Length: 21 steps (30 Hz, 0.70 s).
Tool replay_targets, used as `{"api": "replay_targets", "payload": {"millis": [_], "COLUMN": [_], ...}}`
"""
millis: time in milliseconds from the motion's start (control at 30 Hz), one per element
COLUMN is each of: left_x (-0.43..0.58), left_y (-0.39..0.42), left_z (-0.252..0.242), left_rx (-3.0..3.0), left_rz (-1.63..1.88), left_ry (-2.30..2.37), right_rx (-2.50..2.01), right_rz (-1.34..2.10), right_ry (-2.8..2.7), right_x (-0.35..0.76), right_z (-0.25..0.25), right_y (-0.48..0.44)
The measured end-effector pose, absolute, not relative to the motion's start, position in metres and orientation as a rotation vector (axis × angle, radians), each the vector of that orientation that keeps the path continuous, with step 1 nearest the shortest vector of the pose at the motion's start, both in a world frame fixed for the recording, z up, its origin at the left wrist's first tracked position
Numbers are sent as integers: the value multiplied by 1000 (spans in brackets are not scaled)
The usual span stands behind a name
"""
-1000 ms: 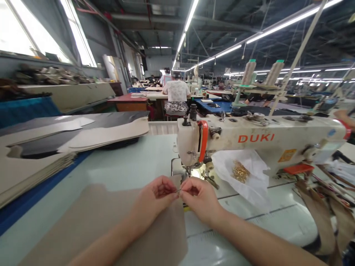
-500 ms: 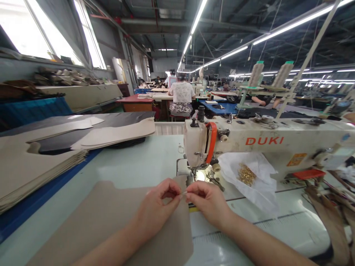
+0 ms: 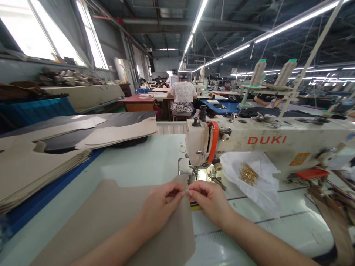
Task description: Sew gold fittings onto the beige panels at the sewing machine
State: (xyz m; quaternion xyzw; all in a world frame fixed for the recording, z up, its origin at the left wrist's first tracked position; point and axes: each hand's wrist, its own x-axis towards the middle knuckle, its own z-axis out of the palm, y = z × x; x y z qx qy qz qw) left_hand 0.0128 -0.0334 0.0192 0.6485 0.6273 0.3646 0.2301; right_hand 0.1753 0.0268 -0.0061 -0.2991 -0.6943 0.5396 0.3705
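**Hands:** Left hand (image 3: 163, 199) and right hand (image 3: 208, 200) are together, low in the view, just near the needle area of the sewing machine. Fingertips of both (image 3: 181, 192) meet at a thin pale strand (image 3: 186, 191), pinched between them. The strand is too small to tell whether it is thread or wire.

**Thing's location:** The strand sits above the right end of a beige cut panel (image 3: 111, 225), which lies flat on the pale table top (image 3: 138, 159). The panel's far corner reaches the machine's needle area. The left forearm lies over the panel; contact cannot be told.

**Surroundings:** The cream DUKI sewing machine (image 3: 249, 142) stands right of the hands, with a red guard (image 3: 213, 142) on its head. Beyond the right hand, a white plastic bag (image 3: 257, 181) lies on the table, holding small brass-coloured fittings (image 3: 248, 173). Brown straps (image 3: 332, 218) hang at the near right. A stack of cut panels (image 3: 36, 162) lies at the left, with dark and beige sheets (image 3: 97, 131) beyond. Two thread cones (image 3: 273, 72) stand on a stand above the machine. A seated co-worker (image 3: 182, 96) faces away at the far end.
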Motion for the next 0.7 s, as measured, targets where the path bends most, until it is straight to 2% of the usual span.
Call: {"api": "replay_targets", "payload": {"millis": [233,400,567,700], "left_x": [16,16,6,-3], "left_y": [-34,-32,-25,-26], "left_z": [18,19,36,28], "left_rx": [1833,1893,1966,2196], "left_rz": [1038,918,767,706], "left_ry": [1742,1773,1831,1844], "right_rx": [-807,-817,-942,-1081], "right_rz": [1000,782,968,1225], "right_ry": [-1974,-2124,-2021,-1896], "right_x": [178,179,179,177], "right_z": [-3,-1,2,5], "right_y": [26,26,26,33]}}
